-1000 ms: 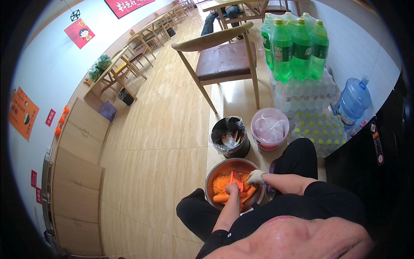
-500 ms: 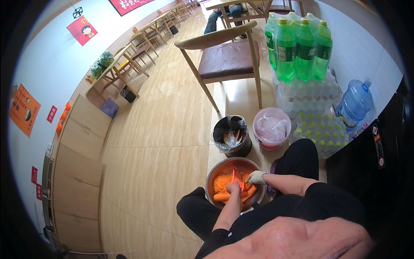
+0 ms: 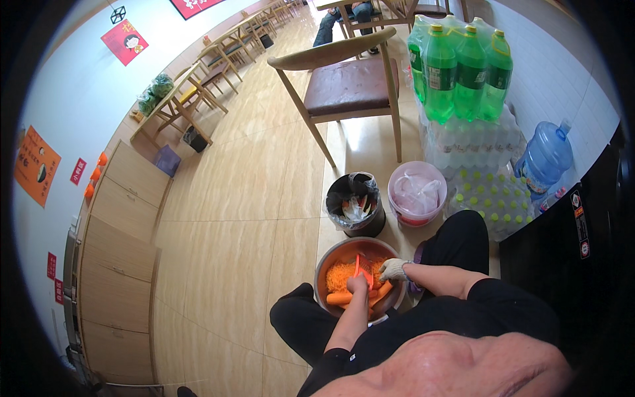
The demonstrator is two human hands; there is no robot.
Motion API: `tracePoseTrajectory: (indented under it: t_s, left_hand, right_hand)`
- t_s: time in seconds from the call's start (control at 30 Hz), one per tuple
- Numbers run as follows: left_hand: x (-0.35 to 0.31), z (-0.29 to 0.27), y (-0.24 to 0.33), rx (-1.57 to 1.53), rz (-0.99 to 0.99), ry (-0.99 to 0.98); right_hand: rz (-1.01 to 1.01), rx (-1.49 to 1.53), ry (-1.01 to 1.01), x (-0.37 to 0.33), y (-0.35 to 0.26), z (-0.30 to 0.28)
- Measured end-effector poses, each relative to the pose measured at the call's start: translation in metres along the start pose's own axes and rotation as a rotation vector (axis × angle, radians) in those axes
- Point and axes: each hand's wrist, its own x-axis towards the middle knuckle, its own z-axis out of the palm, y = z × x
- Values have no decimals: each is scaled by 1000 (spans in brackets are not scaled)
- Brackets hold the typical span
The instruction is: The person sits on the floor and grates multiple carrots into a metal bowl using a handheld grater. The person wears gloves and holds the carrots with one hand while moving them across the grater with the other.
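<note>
A wide metal basin (image 3: 321, 263) stands on the floor between my knees. Fine orange carrot shreds (image 3: 338, 275) are heaped at its far left, and several whole carrots (image 3: 340, 298) lie at the near side. My bare left hand (image 3: 358, 284) is closed round the near end of a red-orange grater (image 3: 364, 265), which slants over the shreds. My right hand (image 3: 394, 269), in a pale work glove, is at the grater's right side above the basin's rim. Its fingers curl inward; whatever they hold is too small and covered to make out.
Beyond the basin are a lined black bin (image 3: 357, 228) with scraps and a pink bucket (image 3: 417, 198) with a plastic bag. A wooden chair (image 3: 347, 89) stands farther off. Packs of green bottles (image 3: 456, 76), clear bottles and a blue water jug (image 3: 546, 159) fill the right. Cabinets (image 3: 116, 264) line the left.
The view has shifted slightly. My gloved right hand has moved a little up relative to the basin, away from the grater's lower part. My left hand keeps its hold on the grater.
</note>
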Motion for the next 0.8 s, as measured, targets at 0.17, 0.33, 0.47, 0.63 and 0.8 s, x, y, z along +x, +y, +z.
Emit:
tracePoseTrajectory:
  t_s: [0.17, 0.33, 0.47, 0.63, 0.8]
  left_hand:
    - [0, 3, 0, 13, 0, 67]
    - [5, 4, -3, -7, 20, 43]
    - [9, 5, -2, 43, -6, 62]
    - [5, 6, 1, 1, 20, 55]
    - [1, 7, 3, -14, -21, -3]
  right_hand:
    - [-45, -4, -50, 3, 2, -1]
    - [-46, -31, -47, 3, 4, 2]
    - [-37, -32, -75, 2, 1, 1]
    - [-2, 70, -78, 0, -1, 1]
    - [-17, 98, -68, -1, 0, 2]
